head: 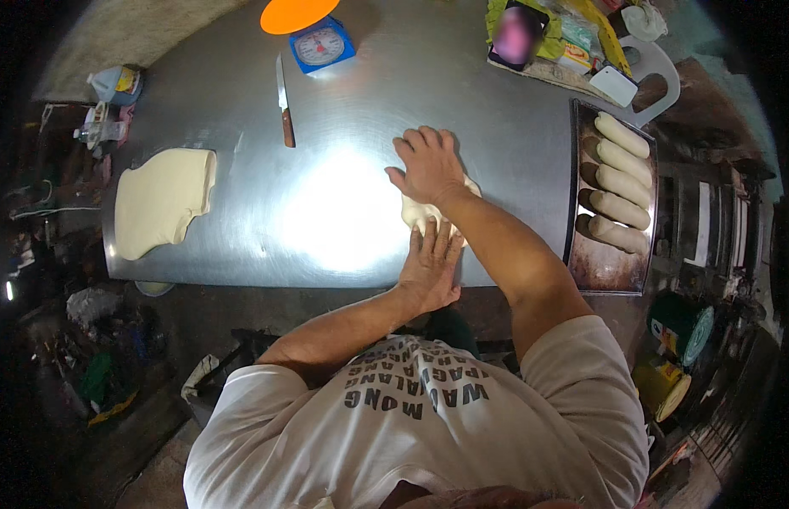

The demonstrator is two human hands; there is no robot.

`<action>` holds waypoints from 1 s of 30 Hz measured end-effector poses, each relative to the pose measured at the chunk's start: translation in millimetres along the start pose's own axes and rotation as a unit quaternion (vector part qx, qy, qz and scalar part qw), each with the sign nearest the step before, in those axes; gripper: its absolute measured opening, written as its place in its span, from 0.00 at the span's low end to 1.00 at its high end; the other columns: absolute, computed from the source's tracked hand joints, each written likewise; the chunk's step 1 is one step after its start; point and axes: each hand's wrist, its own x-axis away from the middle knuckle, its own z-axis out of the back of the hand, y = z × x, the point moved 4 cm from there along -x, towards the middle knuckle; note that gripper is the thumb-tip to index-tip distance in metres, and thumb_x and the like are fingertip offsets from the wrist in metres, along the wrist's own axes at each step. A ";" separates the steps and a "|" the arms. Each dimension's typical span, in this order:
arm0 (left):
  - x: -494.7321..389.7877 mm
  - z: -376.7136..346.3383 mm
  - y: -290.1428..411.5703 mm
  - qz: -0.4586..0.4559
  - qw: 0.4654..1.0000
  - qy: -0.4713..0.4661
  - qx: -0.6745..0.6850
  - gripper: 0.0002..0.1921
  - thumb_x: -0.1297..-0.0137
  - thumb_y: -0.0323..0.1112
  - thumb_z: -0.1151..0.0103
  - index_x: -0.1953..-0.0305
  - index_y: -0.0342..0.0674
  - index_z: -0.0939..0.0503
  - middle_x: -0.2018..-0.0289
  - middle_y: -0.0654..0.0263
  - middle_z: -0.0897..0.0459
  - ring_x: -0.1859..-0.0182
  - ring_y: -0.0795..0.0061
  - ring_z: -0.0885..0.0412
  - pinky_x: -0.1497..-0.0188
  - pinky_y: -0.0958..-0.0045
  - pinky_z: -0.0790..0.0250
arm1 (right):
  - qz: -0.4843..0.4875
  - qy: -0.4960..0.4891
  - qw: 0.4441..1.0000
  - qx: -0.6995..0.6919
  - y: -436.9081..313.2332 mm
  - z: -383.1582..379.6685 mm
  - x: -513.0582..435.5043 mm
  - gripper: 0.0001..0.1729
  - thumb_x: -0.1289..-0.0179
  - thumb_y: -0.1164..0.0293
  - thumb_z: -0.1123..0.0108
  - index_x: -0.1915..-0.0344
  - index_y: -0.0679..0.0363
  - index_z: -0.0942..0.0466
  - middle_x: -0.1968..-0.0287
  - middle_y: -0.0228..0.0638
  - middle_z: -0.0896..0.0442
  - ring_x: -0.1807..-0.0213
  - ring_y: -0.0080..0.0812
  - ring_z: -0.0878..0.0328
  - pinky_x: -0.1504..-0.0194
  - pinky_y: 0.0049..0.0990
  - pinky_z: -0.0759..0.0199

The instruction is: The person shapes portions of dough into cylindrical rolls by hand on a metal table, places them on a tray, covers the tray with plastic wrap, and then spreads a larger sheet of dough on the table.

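Note:
A piece of pale dough point(414, 209) lies near the front edge of the metal worktable, partly hidden beneath my hands and right forearm. My right hand point(429, 164) is spread over its far side, with the heel low on the dough and the fingers reaching past it. From the near side, my left hand point(432, 264) rests its fingertips on the dough, palm down. Neither hand is closed around anything. A larger folded slab of dough point(162, 203) sits at the table's left end. On the right, a metal baking tray point(607, 273) bears several dough rolls point(622, 184) in a column.
A knife with a wooden handle point(287, 127) lies beyond the hands, below a blue dial scale point(322, 48) and an orange plate point(299, 14). Packages point(575, 48) and a phone point(518, 35) occupy a white chair point(668, 76) at back right. Jugs point(117, 86) stand past the left edge.

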 end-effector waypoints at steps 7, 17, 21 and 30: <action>-14.1 -7.4 -103.5 0.011 0.769 0.356 0.531 0.08 0.24 0.28 0.40 0.50 0.32 0.18 0.57 0.54 0.12 0.57 0.61 0.14 0.49 0.71 0.23 | -0.257 0.003 0.964 -0.068 -11.1 13.1 19.0 0.43 0.27 0.42 0.41 0.24 0.58 0.31 0.20 0.46 0.41 0.15 0.54 0.55 0.24 0.68 0.56; -103.0 49.5 -97.7 0.077 0.895 0.256 0.357 0.26 0.15 0.51 0.65 0.55 0.39 0.17 0.61 0.45 0.11 0.56 0.38 0.14 0.48 0.41 0.24 | -0.179 -0.109 0.977 -0.039 31.4 10.1 62.2 0.19 0.30 0.62 0.39 0.47 0.62 0.19 0.41 0.46 0.14 0.41 0.50 0.16 0.41 0.46 0.23; -109.7 47.5 -107.7 0.097 0.911 0.271 0.295 0.24 0.16 0.50 0.62 0.52 0.39 0.17 0.53 0.48 0.12 0.48 0.44 0.15 0.43 0.45 0.26 | -0.174 -0.016 0.984 -0.037 41.3 -19.3 56.1 0.21 0.27 0.60 0.44 0.42 0.60 0.21 0.41 0.42 0.17 0.35 0.46 0.24 0.33 0.46 0.33; -114.5 31.0 -110.0 -0.006 0.948 0.262 0.180 0.33 0.16 0.58 0.66 0.25 0.40 0.34 0.25 0.45 0.32 0.21 0.43 0.38 0.23 0.47 0.43 | -0.101 0.079 0.992 -0.020 36.9 -15.4 64.6 0.32 0.26 0.52 0.44 0.31 0.60 0.27 0.26 0.47 0.28 0.21 0.49 0.38 0.23 0.50 0.46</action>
